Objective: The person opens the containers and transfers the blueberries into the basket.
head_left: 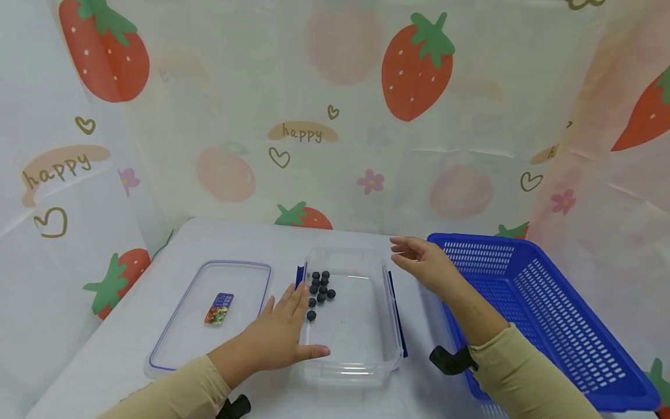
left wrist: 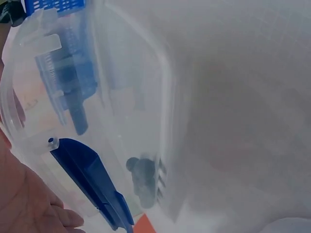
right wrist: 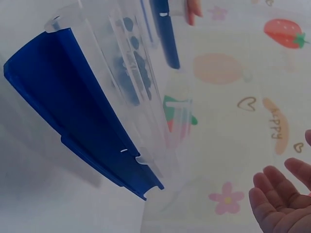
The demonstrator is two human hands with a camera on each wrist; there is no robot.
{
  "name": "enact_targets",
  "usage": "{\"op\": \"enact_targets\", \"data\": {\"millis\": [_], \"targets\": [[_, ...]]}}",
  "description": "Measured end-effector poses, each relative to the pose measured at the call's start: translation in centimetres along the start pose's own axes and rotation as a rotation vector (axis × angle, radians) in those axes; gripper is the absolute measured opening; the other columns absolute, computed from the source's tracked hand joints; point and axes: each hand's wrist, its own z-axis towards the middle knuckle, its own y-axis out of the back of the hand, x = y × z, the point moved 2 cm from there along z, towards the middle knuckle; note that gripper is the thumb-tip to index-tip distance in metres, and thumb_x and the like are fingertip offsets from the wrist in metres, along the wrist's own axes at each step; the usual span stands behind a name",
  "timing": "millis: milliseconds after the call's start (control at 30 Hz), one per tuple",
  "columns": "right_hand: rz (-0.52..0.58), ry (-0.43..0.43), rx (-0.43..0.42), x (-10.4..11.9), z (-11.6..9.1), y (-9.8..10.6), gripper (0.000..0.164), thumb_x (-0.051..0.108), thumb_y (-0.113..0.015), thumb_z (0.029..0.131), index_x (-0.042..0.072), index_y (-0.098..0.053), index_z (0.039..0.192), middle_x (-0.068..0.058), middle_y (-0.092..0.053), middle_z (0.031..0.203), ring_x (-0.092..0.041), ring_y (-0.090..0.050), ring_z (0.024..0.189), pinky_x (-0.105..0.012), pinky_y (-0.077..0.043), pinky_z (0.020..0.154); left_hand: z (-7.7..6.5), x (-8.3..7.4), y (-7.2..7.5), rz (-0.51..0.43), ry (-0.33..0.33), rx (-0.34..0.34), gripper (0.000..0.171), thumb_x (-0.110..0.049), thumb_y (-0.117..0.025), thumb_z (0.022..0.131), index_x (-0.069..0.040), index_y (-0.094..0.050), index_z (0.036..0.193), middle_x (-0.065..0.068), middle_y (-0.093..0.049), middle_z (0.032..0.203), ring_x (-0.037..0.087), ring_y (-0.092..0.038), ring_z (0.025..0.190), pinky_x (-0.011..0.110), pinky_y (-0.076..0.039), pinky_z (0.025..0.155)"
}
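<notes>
A clear plastic box with blue side latches stands uncovered on the table. Several small, dark round berries, which look like blueberries, lie along its left side. My left hand is spread flat at the box's left wall, fingers straight; whether it touches the wall I cannot tell. In the left wrist view, the left blue latch hangs down beside that hand. My right hand hovers past the box's far right corner, its fingers loosely bent around nothing. The right latch also hangs open in the right wrist view.
Left of the box lies its clear lid, blue-edged, with a colourful label on it. A big blue perforated basket stands to the right, partly under my right forearm. A strawberry-patterned curtain closes off the back.
</notes>
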Motion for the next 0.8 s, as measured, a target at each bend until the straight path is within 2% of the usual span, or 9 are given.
{"op": "enact_targets", "data": {"millis": [367, 633, 800], "targets": [[0.019, 0.041, 0.011, 0.2, 0.5, -0.3, 0.044, 0.024, -0.058, 0.090, 0.011, -0.049, 0.132, -0.011, -0.057, 0.122, -0.026, -0.053, 0.112, -0.044, -0.044, 0.092, 0.0, 0.1, -0.2, 0.009, -0.031, 0.024, 0.125, -0.088, -0.033, 0.061, -0.001, -0.003, 0.146, 0.016, 0.003, 0.152, 0.030, 0.001, 0.139, 0.056, -0.013, 0.107], [-0.005, 0.056, 0.034, 1.6, 1.3, -0.6, 0.043, 0.028, -0.058, 0.090, 0.015, -0.051, 0.131, -0.009, -0.057, 0.122, -0.024, -0.053, 0.111, -0.044, -0.044, 0.092, 0.1, 0.3, -0.1, 0.001, -0.042, 0.044, 0.131, -0.085, -0.048, 0.058, 0.000, -0.004, 0.145, 0.016, 0.003, 0.152, 0.031, -0.001, 0.139, 0.056, -0.015, 0.106], [0.001, 0.049, 0.061, 2.5, 2.0, -0.9, 0.041, 0.026, -0.058, 0.091, 0.014, -0.052, 0.129, -0.007, -0.059, 0.119, -0.023, -0.054, 0.109, -0.042, -0.043, 0.093, 0.2, 0.2, 0.0, -0.009, -0.049, 0.060, 0.132, -0.085, -0.050, 0.057, 0.001, -0.004, 0.145, 0.016, 0.002, 0.152, 0.030, -0.001, 0.139, 0.057, -0.015, 0.106]]}}
